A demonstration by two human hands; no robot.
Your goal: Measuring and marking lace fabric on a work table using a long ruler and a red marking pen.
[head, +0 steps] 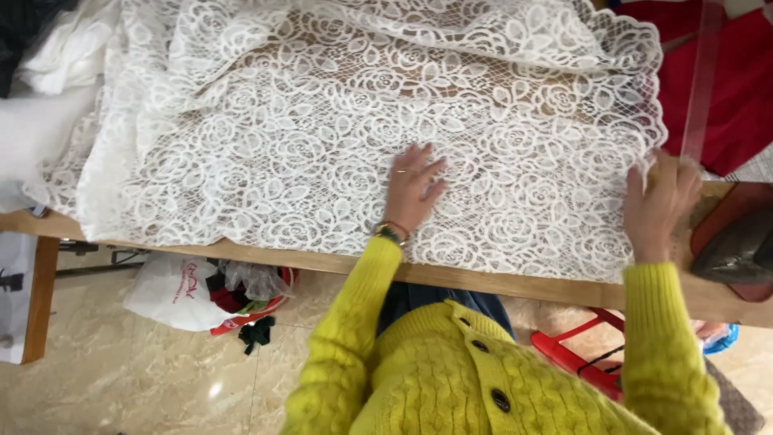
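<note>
White floral lace fabric (pixel 322 137) lies spread over a wooden table (pixel 499 282). My left hand (pixel 412 187) rests flat on the lace near the table's front edge, fingers apart, with a ring and a bracelet on it. My right hand (pixel 660 205) is at the lace's scalloped right edge, fingers on the cloth next to a clear plastic ruler (pixel 702 80) that stands up along that edge. Both arms wear yellow knitted sleeves.
Red fabric (pixel 725 89) lies beyond the lace at the right. White cloth (pixel 48 89) is piled at the left. Under the table are a white plastic bag (pixel 173 294), a red basket of scraps (pixel 250 310) and a red stool (pixel 580 354) on a tiled floor.
</note>
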